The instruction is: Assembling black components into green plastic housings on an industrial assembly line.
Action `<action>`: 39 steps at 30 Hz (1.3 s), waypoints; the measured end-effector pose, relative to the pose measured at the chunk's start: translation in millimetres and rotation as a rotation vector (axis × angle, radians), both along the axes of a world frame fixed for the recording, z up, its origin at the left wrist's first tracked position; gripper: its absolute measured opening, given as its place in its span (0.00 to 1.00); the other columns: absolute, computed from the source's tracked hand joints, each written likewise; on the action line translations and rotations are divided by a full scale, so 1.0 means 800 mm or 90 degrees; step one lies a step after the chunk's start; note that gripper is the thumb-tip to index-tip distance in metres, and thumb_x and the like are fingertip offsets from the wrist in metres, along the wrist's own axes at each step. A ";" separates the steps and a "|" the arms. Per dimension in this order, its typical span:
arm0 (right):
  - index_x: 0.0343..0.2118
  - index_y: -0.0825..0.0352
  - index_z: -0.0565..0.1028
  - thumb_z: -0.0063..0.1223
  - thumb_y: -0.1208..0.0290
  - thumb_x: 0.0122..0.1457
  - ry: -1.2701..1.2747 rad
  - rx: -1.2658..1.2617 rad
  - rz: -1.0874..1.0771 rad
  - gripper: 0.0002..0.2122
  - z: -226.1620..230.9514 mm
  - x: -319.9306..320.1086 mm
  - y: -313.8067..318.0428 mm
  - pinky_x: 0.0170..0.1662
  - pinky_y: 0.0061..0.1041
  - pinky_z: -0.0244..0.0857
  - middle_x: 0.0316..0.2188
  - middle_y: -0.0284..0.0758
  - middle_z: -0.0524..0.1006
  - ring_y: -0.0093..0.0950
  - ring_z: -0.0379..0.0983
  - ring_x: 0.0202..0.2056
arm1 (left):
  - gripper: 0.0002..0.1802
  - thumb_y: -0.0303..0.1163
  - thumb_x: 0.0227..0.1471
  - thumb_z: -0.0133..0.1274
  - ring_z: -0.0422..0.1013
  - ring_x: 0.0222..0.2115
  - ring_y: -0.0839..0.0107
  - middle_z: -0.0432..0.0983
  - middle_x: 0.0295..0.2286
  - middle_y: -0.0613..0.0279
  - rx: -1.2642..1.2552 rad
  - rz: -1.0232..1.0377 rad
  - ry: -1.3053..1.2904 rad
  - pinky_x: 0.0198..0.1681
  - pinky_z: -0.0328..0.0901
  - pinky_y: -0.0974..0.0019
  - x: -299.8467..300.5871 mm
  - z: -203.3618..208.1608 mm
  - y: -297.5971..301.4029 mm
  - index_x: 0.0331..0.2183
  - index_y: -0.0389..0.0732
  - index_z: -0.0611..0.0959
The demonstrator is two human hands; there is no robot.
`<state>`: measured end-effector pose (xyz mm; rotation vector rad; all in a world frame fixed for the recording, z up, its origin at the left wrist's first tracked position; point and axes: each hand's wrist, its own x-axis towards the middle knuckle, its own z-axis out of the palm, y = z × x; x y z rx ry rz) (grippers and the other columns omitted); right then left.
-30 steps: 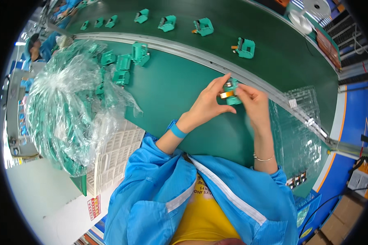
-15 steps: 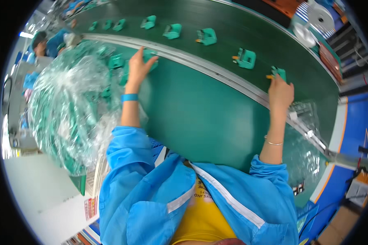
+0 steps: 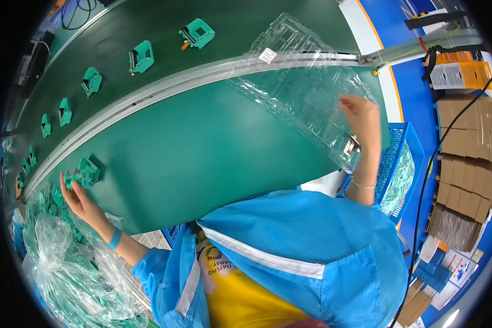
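Note:
At the left end of the green work surface [image 3: 202, 147], my left hand [image 3: 85, 206] has its thumb and fingers around a small green plastic part [image 3: 77, 179]. Right beside it stands another green plastic housing [image 3: 90, 168], close to the fingertips. My right hand [image 3: 363, 120] is over a clear plastic blister tray [image 3: 306, 93], its fingers curled into a pinch. Whatever sits between those fingertips, if anything, is too small to make out. Small metal pieces [image 3: 351, 145] lie in the tray near my right wrist.
A metal rail [image 3: 164, 85] separates my surface from a dark green belt, where several green housings [image 3: 142, 57] stand in a row. Clear bags of green parts [image 3: 65, 257] crowd the lower left. At right are a blue crate [image 3: 391, 164] and stacked cardboard boxes [image 3: 464, 147].
The view has swung to the right. My right hand has left the green housing on the belt and moved to the clear tray. My left hand stays by the green parts near the bags.

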<state>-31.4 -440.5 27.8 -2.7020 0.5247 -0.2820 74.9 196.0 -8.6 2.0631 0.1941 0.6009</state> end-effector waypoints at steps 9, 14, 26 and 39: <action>0.35 0.67 0.81 0.63 0.80 0.42 0.198 -0.052 -0.099 0.14 -0.060 -0.079 -0.132 0.42 0.35 0.71 0.38 0.41 0.81 0.41 0.78 0.40 | 0.37 0.49 0.60 0.51 0.70 0.50 0.50 0.62 0.57 0.45 -0.581 -0.261 -0.009 0.52 0.71 0.54 -0.020 -0.016 -0.117 0.63 0.47 0.57; 0.32 0.64 0.81 0.63 0.74 0.45 0.167 -0.202 -0.055 0.09 -0.024 -0.087 -0.103 0.35 0.37 0.69 0.33 0.39 0.77 0.41 0.76 0.34 | 0.48 0.25 0.44 0.65 0.73 0.47 0.51 0.59 0.60 0.51 -0.576 -0.323 0.066 0.45 0.75 0.56 -0.041 -0.006 -0.158 0.63 0.43 0.57; 0.55 0.73 0.71 0.55 0.85 0.56 -0.042 0.846 0.334 0.22 -0.020 0.036 0.187 0.51 0.26 0.69 0.50 0.41 0.75 0.29 0.74 0.48 | 0.51 0.16 0.38 0.66 0.70 0.51 0.59 0.64 0.54 0.50 -0.479 -0.429 0.159 0.48 0.73 0.59 -0.079 0.014 -0.225 0.62 0.39 0.58; 0.54 0.72 0.71 0.53 0.80 0.61 -0.056 0.851 0.248 0.18 -0.022 0.055 0.342 0.42 0.21 0.73 0.41 0.41 0.80 0.24 0.78 0.39 | 0.48 0.17 0.35 0.70 0.70 0.51 0.62 0.66 0.52 0.53 -0.327 -0.391 0.127 0.47 0.75 0.62 -0.094 0.004 -0.241 0.57 0.35 0.63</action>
